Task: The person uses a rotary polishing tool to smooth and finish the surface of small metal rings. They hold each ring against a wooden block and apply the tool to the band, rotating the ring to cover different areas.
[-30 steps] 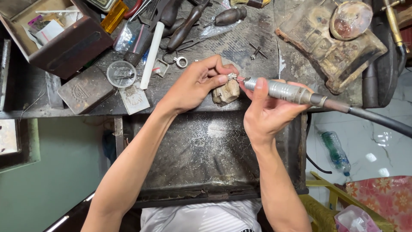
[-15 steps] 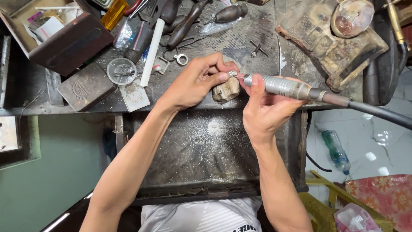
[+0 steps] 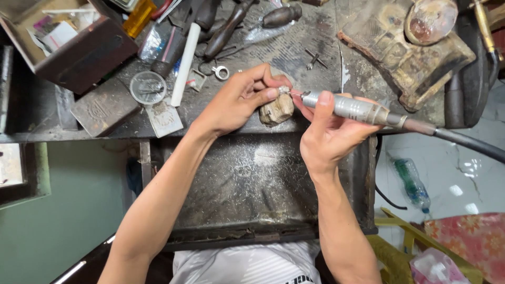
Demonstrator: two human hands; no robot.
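Small silvery metal piece (image 3: 284, 90) is pinched between the thumb and fingertips of the left hand (image 3: 239, 100), held right on top of a worn pale wooden peg (image 3: 276, 110) sticking out from the edge of the dark, dusty bench (image 3: 315, 42). Right hand (image 3: 326, 134) is wrapped tight around a grey cylindrical rotary handpiece (image 3: 350, 108), pen-style, with its tip touching the piece, and a black flexible shaft (image 3: 463, 142) running off to the right. Under both hands there's a dark metal catch tray (image 3: 252, 184) speckled with filings. Left of the left hand sit a round clear-lidded container (image 3: 148, 87) and a white tube (image 3: 185, 58).
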